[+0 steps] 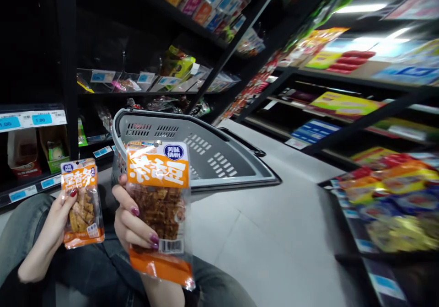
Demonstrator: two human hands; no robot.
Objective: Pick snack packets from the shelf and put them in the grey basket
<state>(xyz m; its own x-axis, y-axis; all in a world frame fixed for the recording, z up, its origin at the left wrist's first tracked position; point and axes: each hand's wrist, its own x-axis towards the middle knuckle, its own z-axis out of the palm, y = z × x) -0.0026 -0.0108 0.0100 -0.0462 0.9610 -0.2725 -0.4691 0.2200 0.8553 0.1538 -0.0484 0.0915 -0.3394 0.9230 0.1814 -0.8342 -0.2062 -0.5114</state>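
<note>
My left hand (55, 224) grips a small orange snack packet (81, 202) by its left edge and holds it upright. My right hand (132, 222) is closed on a larger orange and clear snack packet (159, 206), fingers wrapped round its left side, with the barcode showing near my fingertips. Both packets face me, side by side above my knees in blue jeans. A grey plastic shopping basket (219, 160) sits on the floor just behind the larger packet; nothing shows inside it from here.
Black shelves (65, 69) with snack boxes and blue price tags (41, 119) stand at the left and behind the basket. More shelves packed with colourful packets (394, 192) line the right side. A pale tiled aisle floor (274, 234) runs between them.
</note>
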